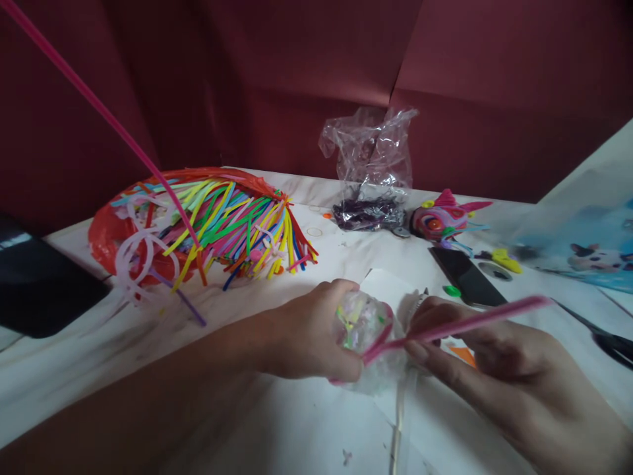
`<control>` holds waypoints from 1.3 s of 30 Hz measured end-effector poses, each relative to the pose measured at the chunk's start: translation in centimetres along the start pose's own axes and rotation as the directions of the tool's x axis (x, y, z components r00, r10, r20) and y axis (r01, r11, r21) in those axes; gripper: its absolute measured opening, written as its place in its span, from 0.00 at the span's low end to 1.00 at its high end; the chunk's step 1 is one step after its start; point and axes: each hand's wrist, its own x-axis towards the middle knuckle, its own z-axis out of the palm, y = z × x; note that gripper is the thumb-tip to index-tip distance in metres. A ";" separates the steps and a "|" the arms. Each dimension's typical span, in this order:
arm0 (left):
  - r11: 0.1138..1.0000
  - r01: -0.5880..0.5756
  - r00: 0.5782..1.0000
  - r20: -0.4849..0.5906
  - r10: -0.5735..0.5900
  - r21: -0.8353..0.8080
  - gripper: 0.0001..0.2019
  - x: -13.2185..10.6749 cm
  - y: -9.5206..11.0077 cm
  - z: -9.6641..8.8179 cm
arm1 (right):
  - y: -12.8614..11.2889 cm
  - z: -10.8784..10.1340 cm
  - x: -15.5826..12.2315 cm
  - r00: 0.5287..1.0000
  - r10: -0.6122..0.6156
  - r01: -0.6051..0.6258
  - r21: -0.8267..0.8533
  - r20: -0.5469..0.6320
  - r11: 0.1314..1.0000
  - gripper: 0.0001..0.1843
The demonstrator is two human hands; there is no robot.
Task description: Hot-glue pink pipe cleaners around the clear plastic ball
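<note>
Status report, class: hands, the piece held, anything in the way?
Left hand grips clear confetti-filled ball. Right hand pinches thin pink strand looped round it. Nothing blocking.

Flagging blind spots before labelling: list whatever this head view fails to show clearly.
1. Clear bundle in the left hand: head view, contents blurred, fingers cover part.
2. Pink stem pinched by the right hand: lower end hidden by the bundle.
3. Plastic bag: dark contents too small.
4. Black object: cut off by left edge.

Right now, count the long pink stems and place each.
2. One pink stem slants from the top-left corner into the coloured pile. The second stem runs from the right hand to the clear ball in the left hand. The pile may hide more.
</note>
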 end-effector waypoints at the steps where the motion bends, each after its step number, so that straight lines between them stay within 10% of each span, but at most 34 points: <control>1: 1.000 -0.003 1.000 -0.004 0.003 -0.003 0.41 0.0 -0.1 0.0 | 0.3 0.1 -0.1 1.000 0.013 -0.013 0.017 -0.007 1.000 0.08; 39: 0.998 -0.055 0.998 0.016 0.055 -0.005 0.40 0.4 -0.8 0.1 | 3.0 -0.4 1.6 0.979 0.172 -0.198 0.307 0.110 0.931 0.10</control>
